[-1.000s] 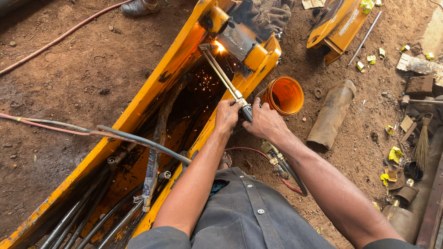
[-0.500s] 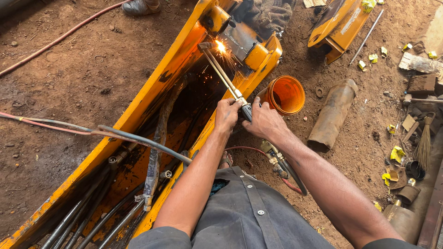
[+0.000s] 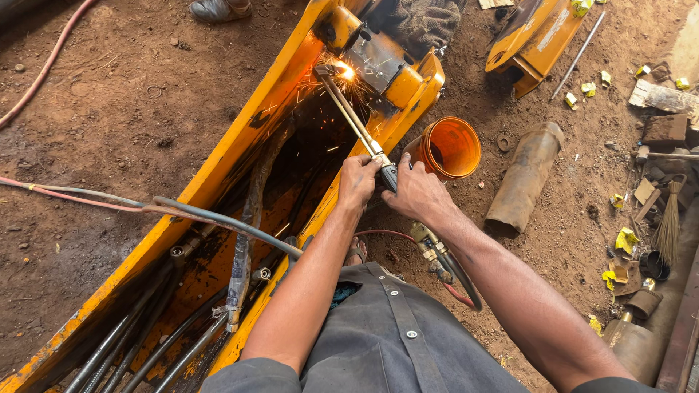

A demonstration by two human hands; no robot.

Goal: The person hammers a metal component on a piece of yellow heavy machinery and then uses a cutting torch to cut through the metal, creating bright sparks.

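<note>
Gripping the cutting torch [image 3: 360, 135] with both hands, the person leans over the long yellow boom [image 3: 240, 156] lying on the dirt. The left hand [image 3: 357, 183] is closed round the torch's body just below the twin tubes, steadying the aim; the right hand [image 3: 416, 193] is curled round the dark grip right beside it, likely so the thumb can work the valve, though the fingers themselves are hidden from here. The torch runs up the boom's open channel, its tip at the steel plate [image 3: 378, 58] near the boom's upper end, where a bright flame [image 3: 345, 70] throws sparks down into the channel. Holding it at full stretch keeps both hands well back from that heat. Hoses [image 3: 451, 273] trail from the torch's rear past the right forearm, out of the sparks. An orange bucket [image 3: 448, 148] sits just beside the boom on its right, a rusty pipe [image 3: 526, 178] beyond it. Black hydraulic lines [image 3: 145, 342] fill the boom's lower end.
</note>
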